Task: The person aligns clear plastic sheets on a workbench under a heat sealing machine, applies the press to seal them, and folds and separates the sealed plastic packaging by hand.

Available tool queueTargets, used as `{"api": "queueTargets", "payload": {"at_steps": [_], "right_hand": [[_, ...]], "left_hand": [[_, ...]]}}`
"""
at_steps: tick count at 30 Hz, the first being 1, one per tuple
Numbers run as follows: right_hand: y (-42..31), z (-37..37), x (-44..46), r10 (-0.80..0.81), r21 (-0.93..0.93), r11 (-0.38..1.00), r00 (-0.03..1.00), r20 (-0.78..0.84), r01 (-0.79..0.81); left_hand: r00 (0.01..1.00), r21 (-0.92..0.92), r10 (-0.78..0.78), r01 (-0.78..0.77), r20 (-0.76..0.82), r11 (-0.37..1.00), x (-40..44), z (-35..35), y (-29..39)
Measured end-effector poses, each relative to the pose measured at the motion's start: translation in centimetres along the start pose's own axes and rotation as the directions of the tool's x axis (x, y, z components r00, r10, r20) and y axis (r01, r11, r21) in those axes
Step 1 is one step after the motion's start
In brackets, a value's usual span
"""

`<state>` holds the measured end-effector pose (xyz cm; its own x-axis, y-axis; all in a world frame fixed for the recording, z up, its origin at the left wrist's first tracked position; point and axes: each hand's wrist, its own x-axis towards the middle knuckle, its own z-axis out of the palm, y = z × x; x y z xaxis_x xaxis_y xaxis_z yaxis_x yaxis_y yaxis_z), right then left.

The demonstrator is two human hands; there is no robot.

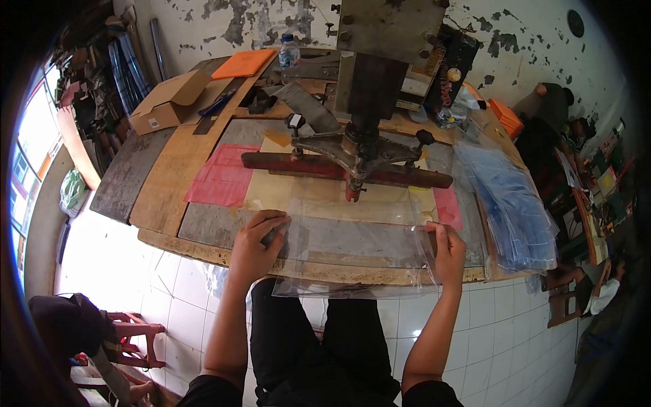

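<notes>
A clear plastic sheet (352,254) lies across the front edge of the table, its lower part hanging over. My left hand (261,245) pinches its left side, and my right hand (447,252) pinches its right side near a small yellow patch. Just beyond the sheet, a machine's long dark red bar (305,166) sits above a cream-coloured sheet (268,190). Pink material (224,175) shows left of the cream sheet, with a smaller pink piece at the right. A stack of bluish clear plastic pieces (512,210) lies to the right of my right hand.
The machine's column (373,88) rises at the table's back middle. A cardboard box (166,102), an orange stack (244,64) and a water bottle (289,54) stand at the back left. A red stool (135,332) is at lower left; a person (603,288) sits at far right.
</notes>
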<state>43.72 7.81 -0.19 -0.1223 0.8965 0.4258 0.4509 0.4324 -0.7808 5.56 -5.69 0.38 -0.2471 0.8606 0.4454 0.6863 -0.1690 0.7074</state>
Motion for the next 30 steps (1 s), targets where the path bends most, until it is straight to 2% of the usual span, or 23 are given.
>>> {"api": "queueTargets", "payload": {"at_steps": [30], "right_hand": [[1.0, 0.2, -0.3, 0.058, 0.061, 0.996, 0.998, -0.006, -0.058]], "left_hand": [[0.999, -0.022, 0.039, -0.04, -0.025, 0.999, -0.2, -0.1, -0.2]]}}
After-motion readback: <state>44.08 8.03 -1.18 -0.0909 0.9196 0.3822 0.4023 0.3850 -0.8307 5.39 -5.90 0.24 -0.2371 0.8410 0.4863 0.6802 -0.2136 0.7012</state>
